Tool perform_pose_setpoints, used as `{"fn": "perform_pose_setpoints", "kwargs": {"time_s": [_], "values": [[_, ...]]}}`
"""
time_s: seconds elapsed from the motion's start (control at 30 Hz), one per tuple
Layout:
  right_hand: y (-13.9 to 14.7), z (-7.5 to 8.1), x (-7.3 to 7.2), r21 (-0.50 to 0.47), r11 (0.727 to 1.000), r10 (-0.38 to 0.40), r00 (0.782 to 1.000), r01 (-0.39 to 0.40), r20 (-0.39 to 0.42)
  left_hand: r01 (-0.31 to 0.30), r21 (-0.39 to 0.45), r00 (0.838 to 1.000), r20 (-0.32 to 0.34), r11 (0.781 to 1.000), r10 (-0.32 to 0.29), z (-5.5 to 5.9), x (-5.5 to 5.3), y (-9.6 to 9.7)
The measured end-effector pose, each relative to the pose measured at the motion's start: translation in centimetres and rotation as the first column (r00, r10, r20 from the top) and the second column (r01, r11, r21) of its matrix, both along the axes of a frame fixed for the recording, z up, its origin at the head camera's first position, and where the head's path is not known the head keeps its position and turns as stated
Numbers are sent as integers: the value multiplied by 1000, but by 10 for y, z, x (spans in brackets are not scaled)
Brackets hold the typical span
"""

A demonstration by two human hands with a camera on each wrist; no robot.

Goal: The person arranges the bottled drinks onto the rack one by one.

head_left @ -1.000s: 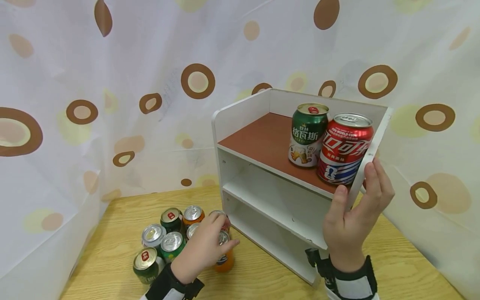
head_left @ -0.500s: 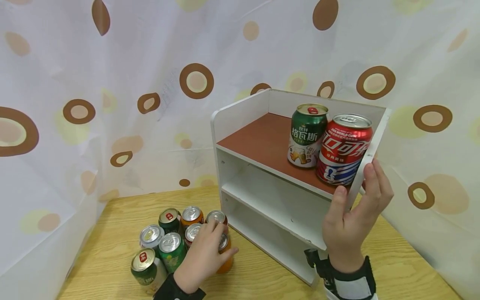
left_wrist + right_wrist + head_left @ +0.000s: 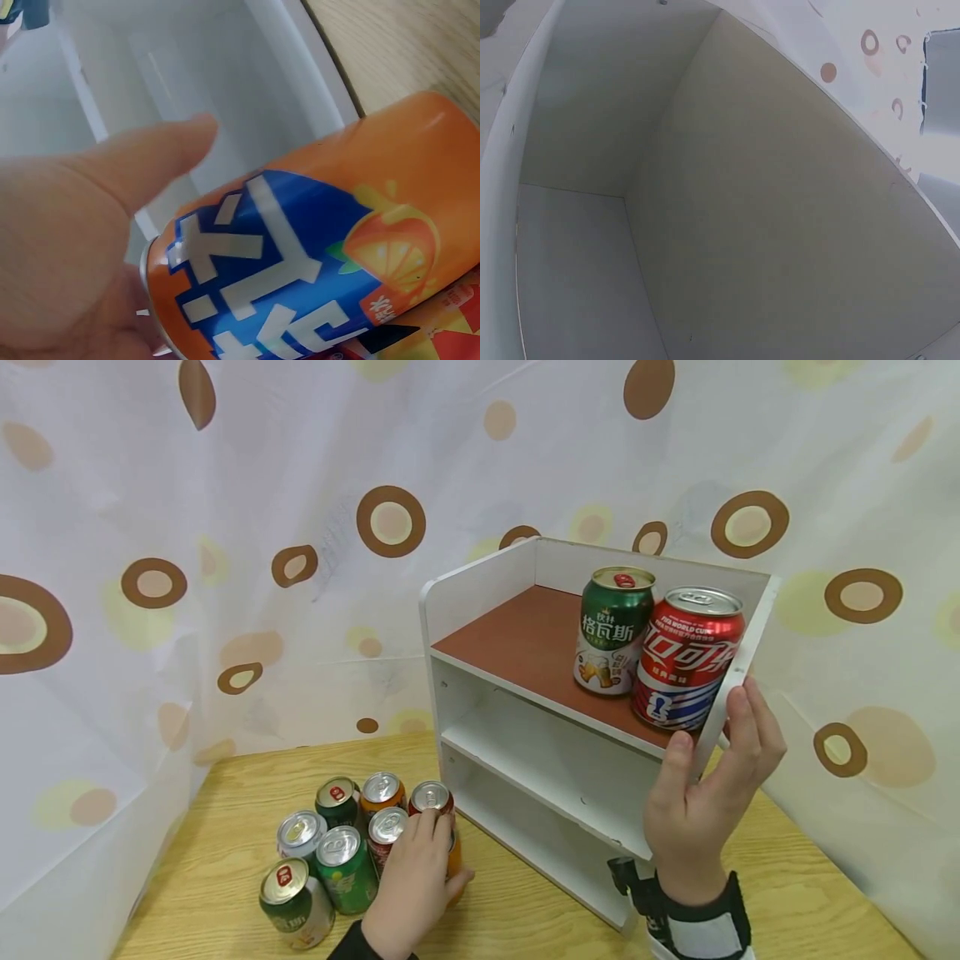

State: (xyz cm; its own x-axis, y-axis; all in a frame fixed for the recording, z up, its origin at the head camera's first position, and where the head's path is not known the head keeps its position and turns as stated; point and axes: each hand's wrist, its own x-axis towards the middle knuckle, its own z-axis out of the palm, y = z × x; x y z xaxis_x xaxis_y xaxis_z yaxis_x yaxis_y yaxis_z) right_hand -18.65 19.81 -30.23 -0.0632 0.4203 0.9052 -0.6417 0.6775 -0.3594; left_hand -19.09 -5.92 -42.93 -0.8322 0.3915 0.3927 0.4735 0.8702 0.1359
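Note:
My left hand (image 3: 414,881) reaches over an orange soda can (image 3: 454,860) at the right of the can group. In the left wrist view the thumb (image 3: 169,157) stretches along one side of this can (image 3: 300,247), apart from it, while the other fingers lie partly hidden beyond its top. My right hand (image 3: 705,810) holds the right side panel of a small white shelf (image 3: 480,685), thumb inside and fingers outside. On the shelf's brown top stand a green-and-white can (image 3: 615,631) and a red cola can (image 3: 688,660). The right wrist view shows pale panels, no fingers.
Several more cans stand left of the shelf, among them a bright green can (image 3: 347,872), a dark green one with gold lid (image 3: 296,906) and an orange one (image 3: 383,793). A patterned cloth (image 3: 315,468) hangs behind the wooden table (image 3: 202,877).
My left hand has shifted slightly down and toward me beside the orange can, uncovering the lids behind it. The right hand stays on the shelf; the two cans on top have not moved.

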Motion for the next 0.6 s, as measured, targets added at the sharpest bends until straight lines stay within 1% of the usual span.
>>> {"fn": "perform_pose_setpoints", "kwargs": {"time_s": [0.07, 0.17, 0.37, 0.6], "values": [[0, 0, 0, -1, 1000, -3, 1000, 3, 0, -17, -28, 1000, -26, 999, 16, -2, 0, 2], [0, 0, 0, -3, 1000, -7, 1000, 7, 1, -30, -29, 999, -28, 999, 29, -4, 0, 2], [0, 0, 0, -4, 1000, -6, 1000, 6, -2, -7, 38, 1000, -18, 999, 8, -6, 2, 1], [1, 0, 0, -3, 1000, -2, 1000, 2, -3, 11, 115, 1000, -12, 993, -9, -12, 3, -1]]}}
